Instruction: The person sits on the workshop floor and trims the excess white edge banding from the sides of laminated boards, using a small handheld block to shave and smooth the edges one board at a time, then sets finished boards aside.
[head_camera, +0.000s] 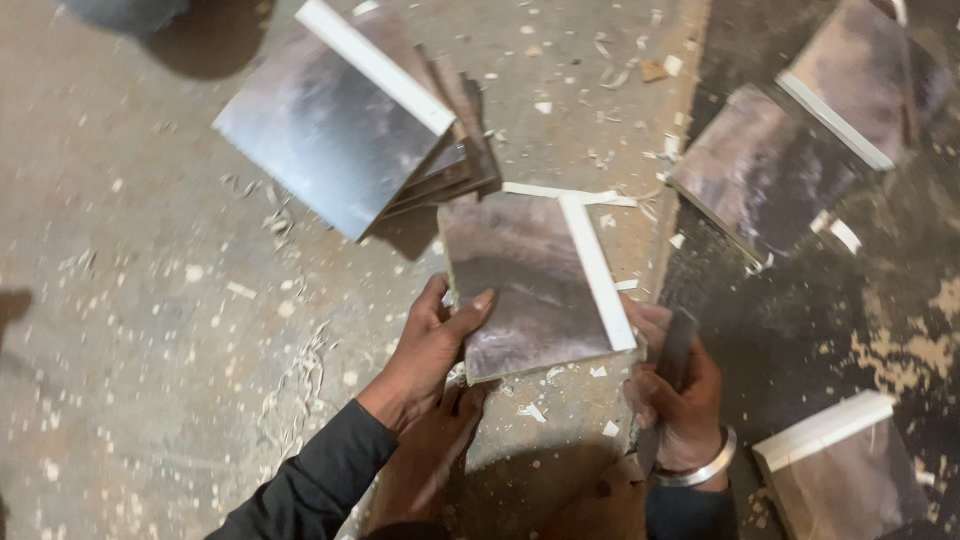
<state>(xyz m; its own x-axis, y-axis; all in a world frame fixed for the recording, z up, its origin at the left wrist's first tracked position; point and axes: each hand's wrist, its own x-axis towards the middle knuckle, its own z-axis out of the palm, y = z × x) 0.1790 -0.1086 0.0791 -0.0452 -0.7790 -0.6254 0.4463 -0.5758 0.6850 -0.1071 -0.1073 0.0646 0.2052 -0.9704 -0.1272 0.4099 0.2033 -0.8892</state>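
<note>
Fingers of the left hand are curled over the left edge of a square panel, with the thumb laid on its shiny grey face, so the panel is gripped and tilted above the floor. A white strip is seen along the panel's right edge. A dark sleeve covers the left forearm.

Just right of the panel, the right hand is closed round a dark tool, whose upper end is held against the panel's right edge near the lower corner; what kind of tool it is cannot be told. A metal bangle is worn on that wrist.

Above and left of the panel, a stack of similar panels is spread on the floor, its top piece also edged in white. To the upper right of the panel, two more panels are laid on darker ground, and another one is seen to the lower right, near the bangle. White shavings and chips are scattered all round the panel, thickest above it and below it between the hands.
</note>
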